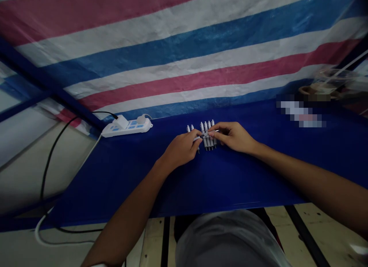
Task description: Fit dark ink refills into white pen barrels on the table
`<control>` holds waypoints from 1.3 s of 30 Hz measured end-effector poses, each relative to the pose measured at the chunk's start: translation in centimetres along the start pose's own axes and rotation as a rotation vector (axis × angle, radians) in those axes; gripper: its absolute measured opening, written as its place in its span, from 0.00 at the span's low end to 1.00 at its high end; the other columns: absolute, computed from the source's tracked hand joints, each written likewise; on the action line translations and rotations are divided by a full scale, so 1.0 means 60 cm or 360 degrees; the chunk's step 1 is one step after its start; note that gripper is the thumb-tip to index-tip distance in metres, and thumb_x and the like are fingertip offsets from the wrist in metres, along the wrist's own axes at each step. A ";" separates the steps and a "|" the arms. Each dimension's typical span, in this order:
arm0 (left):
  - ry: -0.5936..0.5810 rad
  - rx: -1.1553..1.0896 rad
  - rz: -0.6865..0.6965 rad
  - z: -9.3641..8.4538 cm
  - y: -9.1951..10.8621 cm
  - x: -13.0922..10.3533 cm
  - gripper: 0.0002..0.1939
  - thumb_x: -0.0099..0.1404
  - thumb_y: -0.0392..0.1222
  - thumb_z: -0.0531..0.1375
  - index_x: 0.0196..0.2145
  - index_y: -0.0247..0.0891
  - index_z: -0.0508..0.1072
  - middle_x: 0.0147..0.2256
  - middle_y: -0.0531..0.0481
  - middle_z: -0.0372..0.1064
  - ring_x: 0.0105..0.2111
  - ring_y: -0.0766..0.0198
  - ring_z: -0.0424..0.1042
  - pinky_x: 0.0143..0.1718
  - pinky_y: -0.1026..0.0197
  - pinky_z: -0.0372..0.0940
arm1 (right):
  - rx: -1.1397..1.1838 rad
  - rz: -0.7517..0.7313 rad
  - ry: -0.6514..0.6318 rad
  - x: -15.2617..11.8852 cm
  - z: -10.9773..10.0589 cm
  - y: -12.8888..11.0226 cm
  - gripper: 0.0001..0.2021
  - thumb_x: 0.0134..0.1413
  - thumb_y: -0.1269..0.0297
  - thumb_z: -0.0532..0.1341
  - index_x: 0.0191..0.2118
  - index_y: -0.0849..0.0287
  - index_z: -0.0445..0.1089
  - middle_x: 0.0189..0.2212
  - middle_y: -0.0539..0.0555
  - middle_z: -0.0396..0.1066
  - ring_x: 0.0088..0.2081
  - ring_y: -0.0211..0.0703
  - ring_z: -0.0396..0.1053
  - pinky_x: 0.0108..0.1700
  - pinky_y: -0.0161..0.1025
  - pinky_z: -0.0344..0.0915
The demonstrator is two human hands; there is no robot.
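Several white pens [209,143] lie side by side in a row on the blue table [230,182]. Two more white pens [190,127] lie to the left, largely covered by my left hand [184,146]. That hand is closed, its thumb and fingers pinching a white pen [197,138] held level over the others. My right hand [234,136] is also closed, its fingertips pinched on a slim, pale pen-like piece [216,131] just above the right end of the row. Whether the two held pieces touch cannot be made out.
A white power strip [129,128] with plugs and a black cable [47,163] sits at the back left. Striped plastic sheeting [184,60] hangs behind the table. A blurred-out item [301,114] and a round container [319,88] are at the back right.
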State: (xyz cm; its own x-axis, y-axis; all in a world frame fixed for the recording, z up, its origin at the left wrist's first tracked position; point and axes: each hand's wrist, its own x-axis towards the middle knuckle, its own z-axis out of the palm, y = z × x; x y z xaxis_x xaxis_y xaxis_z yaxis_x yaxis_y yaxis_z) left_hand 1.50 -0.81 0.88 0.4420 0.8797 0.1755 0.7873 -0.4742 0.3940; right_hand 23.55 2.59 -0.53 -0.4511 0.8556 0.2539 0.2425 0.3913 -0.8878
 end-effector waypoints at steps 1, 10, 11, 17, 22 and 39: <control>-0.0007 0.0001 0.0000 0.000 0.000 0.000 0.13 0.75 0.43 0.52 0.51 0.39 0.72 0.40 0.45 0.79 0.40 0.54 0.78 0.44 0.54 0.69 | 0.0005 0.0008 -0.0013 0.000 0.001 -0.001 0.16 0.60 0.50 0.65 0.38 0.59 0.78 0.27 0.51 0.76 0.22 0.36 0.65 0.26 0.38 0.61; 0.0081 0.0032 0.0003 -0.015 -0.005 0.002 0.14 0.75 0.42 0.50 0.45 0.40 0.75 0.34 0.49 0.77 0.33 0.58 0.75 0.39 0.57 0.66 | -0.0050 -0.0104 0.0146 0.004 -0.006 0.008 0.16 0.57 0.50 0.67 0.40 0.59 0.77 0.26 0.50 0.73 0.25 0.38 0.66 0.28 0.38 0.61; 0.0084 0.0034 0.0004 -0.015 -0.006 0.002 0.14 0.75 0.42 0.50 0.44 0.40 0.75 0.34 0.49 0.76 0.34 0.58 0.75 0.39 0.57 0.66 | -0.0049 -0.0107 0.0149 0.004 -0.007 0.008 0.16 0.57 0.50 0.67 0.40 0.59 0.77 0.25 0.50 0.73 0.25 0.38 0.66 0.28 0.38 0.61; 0.0057 0.0037 0.0029 -0.007 -0.002 0.002 0.13 0.76 0.43 0.50 0.46 0.39 0.74 0.36 0.47 0.77 0.35 0.57 0.76 0.41 0.56 0.67 | -0.0011 -0.0067 0.0055 0.001 -0.001 0.003 0.13 0.57 0.53 0.67 0.40 0.59 0.77 0.22 0.48 0.71 0.22 0.37 0.64 0.26 0.37 0.59; 0.0035 0.0001 -0.0013 -0.005 0.000 0.000 0.13 0.75 0.43 0.51 0.48 0.39 0.73 0.35 0.47 0.77 0.33 0.57 0.76 0.41 0.55 0.69 | 0.0018 -0.0014 -0.0007 0.000 0.000 0.003 0.15 0.57 0.52 0.68 0.41 0.58 0.78 0.21 0.47 0.71 0.22 0.37 0.65 0.25 0.36 0.59; 0.0065 0.0077 -0.0006 -0.015 -0.006 0.002 0.14 0.75 0.42 0.49 0.45 0.41 0.75 0.38 0.48 0.78 0.38 0.56 0.76 0.42 0.57 0.67 | 0.0026 -0.0040 0.0127 0.003 -0.010 0.003 0.16 0.55 0.50 0.69 0.40 0.59 0.77 0.22 0.49 0.71 0.24 0.38 0.66 0.26 0.37 0.61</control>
State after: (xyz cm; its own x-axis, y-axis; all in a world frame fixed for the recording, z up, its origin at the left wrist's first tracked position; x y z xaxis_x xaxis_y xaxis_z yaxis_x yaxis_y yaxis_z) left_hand 0.91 -0.50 1.57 0.4217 0.8818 0.2114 0.8092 -0.4711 0.3511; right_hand 24.00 3.02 -0.44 -0.3869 0.8701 0.3052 0.2178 0.4079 -0.8867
